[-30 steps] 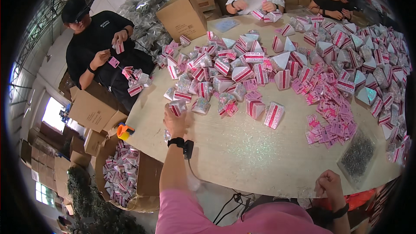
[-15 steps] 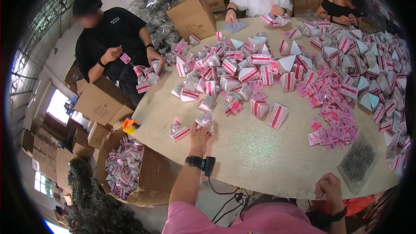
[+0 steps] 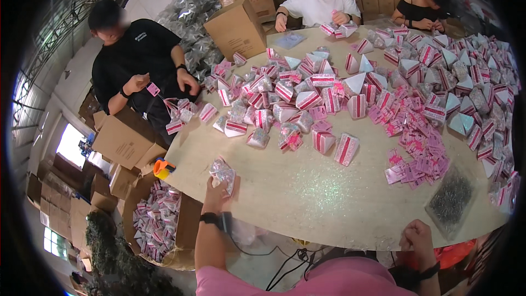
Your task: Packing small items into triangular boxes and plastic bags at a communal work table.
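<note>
Wedge, glittery silver-pink, seems light; its sides suit holding. Left hand clasps it. Right hand curls, contents hidden.

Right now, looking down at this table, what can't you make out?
All in the head view:
- Left hand: whether it grips the glittery wedge or only touches it; the wedge partly hides its fingertips.
- Right hand: whether anything is inside; its own curl hides that.
- Right forearm: cut off by the lower edge.
- Pink cards: print too small.
- Cardboard box: its bottom, hidden under piled pieces.
</note>
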Action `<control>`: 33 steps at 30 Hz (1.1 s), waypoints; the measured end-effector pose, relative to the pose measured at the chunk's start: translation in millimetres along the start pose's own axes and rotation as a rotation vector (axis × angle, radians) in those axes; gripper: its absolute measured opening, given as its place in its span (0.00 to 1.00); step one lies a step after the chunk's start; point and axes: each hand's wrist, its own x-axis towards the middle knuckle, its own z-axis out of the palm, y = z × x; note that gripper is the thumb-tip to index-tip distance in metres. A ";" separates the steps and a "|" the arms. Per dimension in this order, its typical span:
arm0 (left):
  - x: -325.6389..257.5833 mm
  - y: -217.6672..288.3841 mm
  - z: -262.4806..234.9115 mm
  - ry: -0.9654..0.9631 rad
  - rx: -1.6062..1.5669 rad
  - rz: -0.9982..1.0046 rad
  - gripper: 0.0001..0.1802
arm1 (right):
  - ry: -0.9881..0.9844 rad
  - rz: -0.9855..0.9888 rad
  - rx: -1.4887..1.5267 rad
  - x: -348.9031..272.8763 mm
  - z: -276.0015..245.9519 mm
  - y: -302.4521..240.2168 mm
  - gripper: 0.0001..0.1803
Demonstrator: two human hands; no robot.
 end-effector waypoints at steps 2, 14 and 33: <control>26.8 7.7 0.1 -0.110 -0.019 0.031 0.43 | -0.029 -0.021 0.017 4.6 2.6 0.4 0.02; 52.0 -2.6 60.4 -0.178 -0.104 0.133 0.32 | 0.032 -0.004 -0.047 0.7 12.5 -4.2 0.02; 62.2 -29.9 -20.2 0.803 0.714 0.591 0.22 | 0.092 -0.082 0.018 -7.0 -1.9 -16.0 0.03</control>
